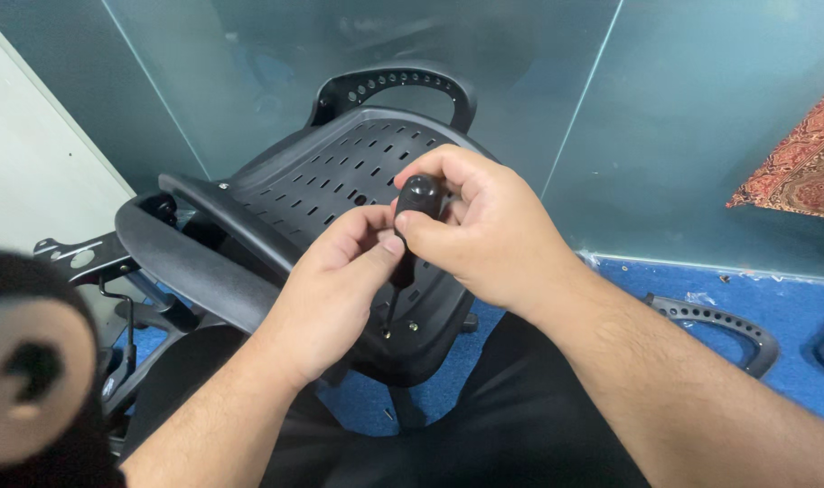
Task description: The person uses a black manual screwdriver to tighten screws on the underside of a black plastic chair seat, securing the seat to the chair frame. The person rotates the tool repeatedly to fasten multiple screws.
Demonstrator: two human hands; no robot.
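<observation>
Screwdriver (410, 237) stands upright (tip on the seat shell (340, 181)), pinched between both hands' fingers (389, 242).

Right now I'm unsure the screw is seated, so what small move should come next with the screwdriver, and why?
Probably keep turning the screwdriver with the right hand while the left hand steadies the shaft. The tip stands on a screw in the black plastic seat pan; whether that screw sits flush cannot be told.

head cam | looks down-fwd | close on chair seat (340, 181)
</observation>
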